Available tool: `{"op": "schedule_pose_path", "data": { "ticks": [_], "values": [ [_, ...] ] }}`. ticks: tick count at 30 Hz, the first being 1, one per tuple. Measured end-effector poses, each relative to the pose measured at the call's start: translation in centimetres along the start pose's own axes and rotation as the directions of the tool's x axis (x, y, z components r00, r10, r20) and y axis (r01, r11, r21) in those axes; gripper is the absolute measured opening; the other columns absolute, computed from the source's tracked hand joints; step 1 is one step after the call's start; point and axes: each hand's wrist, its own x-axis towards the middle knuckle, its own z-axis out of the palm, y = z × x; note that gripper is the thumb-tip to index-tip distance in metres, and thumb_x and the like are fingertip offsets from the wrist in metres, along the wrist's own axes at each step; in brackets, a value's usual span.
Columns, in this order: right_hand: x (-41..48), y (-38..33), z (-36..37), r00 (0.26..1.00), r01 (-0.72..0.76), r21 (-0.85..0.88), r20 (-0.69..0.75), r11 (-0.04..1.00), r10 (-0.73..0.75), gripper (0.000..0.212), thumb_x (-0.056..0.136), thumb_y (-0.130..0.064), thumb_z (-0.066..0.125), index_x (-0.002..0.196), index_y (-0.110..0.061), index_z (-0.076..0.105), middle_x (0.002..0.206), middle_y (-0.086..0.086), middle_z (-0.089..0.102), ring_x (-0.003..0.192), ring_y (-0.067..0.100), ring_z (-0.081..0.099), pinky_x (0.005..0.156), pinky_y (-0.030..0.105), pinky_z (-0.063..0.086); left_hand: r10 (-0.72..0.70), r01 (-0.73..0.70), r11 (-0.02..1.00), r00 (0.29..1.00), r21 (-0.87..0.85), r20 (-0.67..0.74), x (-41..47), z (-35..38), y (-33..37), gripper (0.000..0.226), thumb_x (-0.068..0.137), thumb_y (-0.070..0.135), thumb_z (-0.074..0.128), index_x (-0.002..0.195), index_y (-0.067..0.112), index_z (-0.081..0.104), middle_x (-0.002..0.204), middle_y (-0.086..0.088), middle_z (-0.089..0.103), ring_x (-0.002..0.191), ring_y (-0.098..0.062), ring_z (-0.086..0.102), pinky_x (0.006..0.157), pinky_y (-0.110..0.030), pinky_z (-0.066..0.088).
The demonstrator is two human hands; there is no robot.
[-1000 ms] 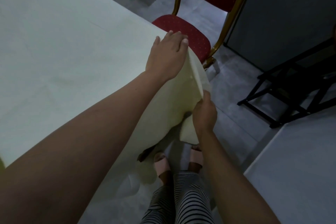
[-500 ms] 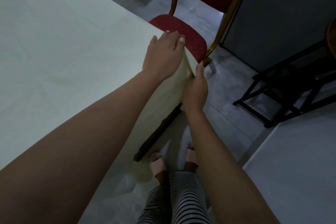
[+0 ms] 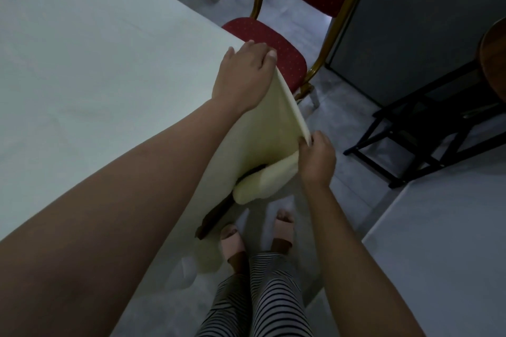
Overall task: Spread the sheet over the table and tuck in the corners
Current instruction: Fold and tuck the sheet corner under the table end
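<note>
A pale cream sheet [image 3: 90, 68] lies flat over the table and hangs down at the near right corner. My left hand [image 3: 243, 76] presses palm-down on the sheet at that corner, fingers curled over the edge. My right hand [image 3: 316, 157] pinches the hanging corner flap [image 3: 276, 128] and holds it pulled out to the right, away from the table, so the fold runs taut from corner to fingers. A loose bulge of sheet sags below the flap. A dark wooden table leg [image 3: 219, 213] shows under the cloth.
A red padded chair with a gold frame [image 3: 273, 46] stands just beyond the corner. A black folding stand [image 3: 427, 139] is on the grey floor to the right. A grey surface [image 3: 443, 254] fills the lower right. My sandalled feet [image 3: 257, 238] stand beside the table leg.
My right hand has dropped from the table corner and moved right, drawing the sheet flap outward. My left hand stays pressed on the corner.
</note>
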Motion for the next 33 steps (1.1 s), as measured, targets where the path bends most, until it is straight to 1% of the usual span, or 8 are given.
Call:
{"op": "schedule_pose_path", "data": {
  "ticks": [3, 9, 14, 19, 23, 28, 31, 33],
  "values": [
    [-0.2, 1.1, -0.5, 0.999, -0.039, 0.001, 0.014, 0.999, 0.039, 0.024, 0.092, -0.003, 0.039, 0.089, -0.007, 0.063, 0.079, 0.005, 0.060, 0.072, 0.020, 0.055, 0.056, 0.025, 0.035, 0.002, -0.002, 1.000, 1.000, 0.004, 0.003, 0.0, 0.0, 0.1, 0.039, 0.100, 0.031, 0.029, 0.111, 0.017, 0.063, 0.122, -0.002, 0.062, 0.133, -0.019, 0.041, 0.113, -0.043, 0.017],
    [-0.1, 1.3, -1.1, 0.995, -0.085, -0.005, 0.041, 0.996, 0.086, 0.034, 0.091, -0.005, 0.047, 0.059, -0.016, 0.047, 0.054, -0.007, 0.042, 0.050, 0.013, 0.042, 0.040, 0.021, 0.022, -0.018, 0.017, 1.000, 1.000, 0.011, 0.009, 0.1, 0.1, 0.1, 0.033, 0.098, 0.036, 0.027, 0.089, 0.022, 0.056, 0.109, -0.002, 0.064, 0.128, -0.021, 0.046, 0.112, -0.044, 0.020],
    [-2.3, 1.8, 0.1, 0.993, -0.030, -0.064, -0.113, 0.998, 0.022, 0.031, 0.084, -0.024, 0.066, 0.069, -0.019, 0.040, 0.067, -0.002, 0.046, 0.064, 0.016, 0.044, 0.051, 0.028, 0.032, -0.014, 0.013, 1.000, 0.999, 0.018, 0.030, 0.1, 0.1, -0.1, 0.034, 0.099, 0.037, 0.027, 0.092, 0.022, 0.057, 0.115, -0.004, 0.063, 0.132, -0.020, 0.043, 0.114, -0.045, 0.019],
    [-2.9, 2.7, 1.5, 0.987, -0.016, -0.001, -0.159, 1.000, 0.016, 0.013, 0.085, -0.011, 0.061, 0.086, -0.016, 0.049, 0.087, 0.002, 0.053, 0.072, 0.017, 0.050, 0.049, 0.024, 0.029, -0.018, 0.016, 0.999, 0.998, 0.039, 0.052, 0.0, 0.0, 0.2, 0.029, 0.100, 0.036, 0.027, 0.085, 0.025, 0.049, 0.113, -0.002, 0.063, 0.132, -0.021, 0.043, 0.115, -0.045, 0.019],
    [-5.6, 2.3, 3.0, 0.993, 0.056, 0.000, -0.102, 0.998, -0.055, 0.032, 0.086, 0.005, 0.046, 0.112, -0.002, 0.062, 0.104, 0.018, 0.062, 0.091, 0.034, 0.054, 0.072, 0.045, 0.049, -0.014, 0.012, 0.999, 0.998, 0.037, 0.054, 0.0, -0.2, 0.4, 0.029, 0.101, 0.036, 0.026, 0.084, 0.025, 0.047, 0.106, 0.000, 0.062, 0.127, -0.022, 0.047, 0.114, -0.046, 0.022],
    [-7.5, 1.8, 3.9, 0.990, -0.123, -0.063, 0.059, 0.990, 0.127, 0.057, 0.089, 0.005, 0.037, 0.144, -0.013, 0.037, 0.150, 0.017, 0.033, 0.128, 0.039, 0.035, 0.105, 0.049, 0.037, -0.012, 0.011, 0.999, 0.999, 0.031, 0.038, 0.0, -0.3, 0.6, 0.036, 0.100, 0.037, 0.026, 0.069, 0.027, 0.039, 0.090, 0.007, 0.052, 0.128, -0.021, 0.047, 0.111, -0.048, 0.025],
    [-7.1, 1.8, 3.4, 0.982, -0.162, 0.008, 0.100, 0.987, 0.161, 0.055, 0.086, 0.010, 0.035, 0.136, -0.008, 0.048, 0.124, 0.022, 0.056, 0.113, 0.038, 0.050, 0.093, 0.046, 0.046, -0.002, 0.001, 0.999, 1.000, 0.033, 0.027, 0.0, -0.2, 0.4, 0.035, 0.100, 0.039, 0.026, 0.071, 0.027, 0.041, 0.091, 0.007, 0.053, 0.130, -0.020, 0.046, 0.111, -0.047, 0.025],
    [-6.3, 1.9, 2.8, 0.980, -0.180, 0.002, 0.085, 0.984, 0.179, 0.034, 0.086, 0.005, 0.039, 0.108, 0.000, 0.064, 0.093, 0.023, 0.065, 0.088, 0.037, 0.061, 0.072, 0.043, 0.051, -0.003, 0.002, 0.999, 1.000, 0.040, 0.026, 0.0, -0.1, 0.3, 0.036, 0.100, 0.040, 0.026, 0.076, 0.023, 0.047, 0.096, 0.003, 0.059, 0.130, -0.020, 0.045, 0.112, -0.046, 0.024]
  ]
}}
